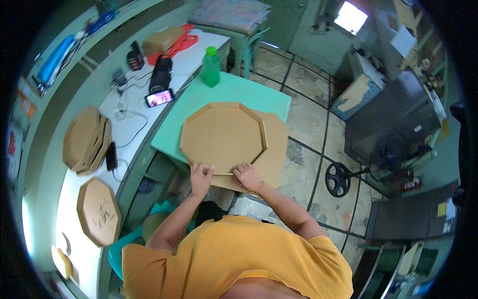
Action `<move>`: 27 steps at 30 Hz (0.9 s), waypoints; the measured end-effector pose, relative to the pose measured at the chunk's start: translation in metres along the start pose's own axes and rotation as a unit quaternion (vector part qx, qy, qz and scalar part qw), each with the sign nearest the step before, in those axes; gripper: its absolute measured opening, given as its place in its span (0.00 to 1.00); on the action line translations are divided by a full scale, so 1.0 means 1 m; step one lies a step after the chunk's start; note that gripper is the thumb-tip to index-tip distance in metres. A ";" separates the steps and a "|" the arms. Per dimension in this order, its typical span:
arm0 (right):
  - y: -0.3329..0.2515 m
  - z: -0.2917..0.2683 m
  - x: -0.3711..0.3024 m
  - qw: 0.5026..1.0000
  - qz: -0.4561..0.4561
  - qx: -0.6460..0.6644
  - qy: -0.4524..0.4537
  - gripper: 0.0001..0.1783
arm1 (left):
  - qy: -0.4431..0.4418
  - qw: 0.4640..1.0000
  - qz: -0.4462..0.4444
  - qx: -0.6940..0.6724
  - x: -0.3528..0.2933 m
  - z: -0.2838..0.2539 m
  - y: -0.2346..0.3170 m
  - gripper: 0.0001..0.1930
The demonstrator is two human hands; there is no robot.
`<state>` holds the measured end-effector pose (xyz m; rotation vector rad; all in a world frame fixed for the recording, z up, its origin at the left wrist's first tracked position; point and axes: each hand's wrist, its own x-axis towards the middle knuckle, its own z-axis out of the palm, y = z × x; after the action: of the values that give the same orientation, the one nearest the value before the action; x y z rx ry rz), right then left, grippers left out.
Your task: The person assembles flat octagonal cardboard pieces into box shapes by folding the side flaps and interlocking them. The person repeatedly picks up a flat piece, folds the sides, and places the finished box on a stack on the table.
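Observation:
An octagonal cardboard tray [224, 134] with raised side walls lies on the green table in front of me. Under it, a larger flat cardboard sheet [276, 149] sticks out to the right and toward me. My left hand [201, 177] grips the tray's near edge at its left part, with fingers bent over the wall. At the same edge, a little to the right, my right hand [247, 177] has its fingers curled over the cardboard. Between the two hands a strip of the near wall shows. The undersides of both grips are hidden.
A green bottle [211, 67] stands on the green table [269, 94] behind the tray. To the left, the white counter [134, 102] bears stacked octagonal trays [84, 139], another octagonal piece [98, 212], a lit phone [160, 97] and cables. A black fan base [338, 179] stands at right.

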<state>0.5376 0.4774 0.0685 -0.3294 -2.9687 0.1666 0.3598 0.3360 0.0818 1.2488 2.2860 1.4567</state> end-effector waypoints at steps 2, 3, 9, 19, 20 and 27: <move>-0.009 0.002 0.008 1.000 0.006 -0.007 -0.003 0.15 | 0.089 0.994 0.065 0.009 -0.010 -0.007 -0.001 0.10; -0.012 0.003 0.010 1.000 0.001 -0.004 0.014 0.15 | 0.076 0.996 0.051 -0.013 -0.014 -0.009 -0.003 0.11; -0.042 0.017 0.013 0.997 -0.070 0.014 0.042 0.12 | -0.177 0.663 -0.557 -0.467 -0.032 0.004 -0.032 0.21; 0.018 -0.110 -0.003 0.905 0.200 0.001 0.377 0.37 | -0.089 0.754 -0.390 -0.522 0.005 -0.005 -0.042 0.22; 0.035 -0.129 -0.013 0.874 0.223 0.040 0.430 0.36 | -0.113 0.757 -0.360 -0.534 0.011 -0.010 -0.039 0.23; 0.033 -0.143 -0.046 0.655 0.250 0.622 0.350 0.25 | -0.054 0.944 -0.213 -0.247 0.045 0.006 -0.039 0.17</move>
<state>0.6123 0.5126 0.1982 -0.7220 -1.3840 1.5623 0.3121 0.3653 0.0599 0.6242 1.7991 1.5964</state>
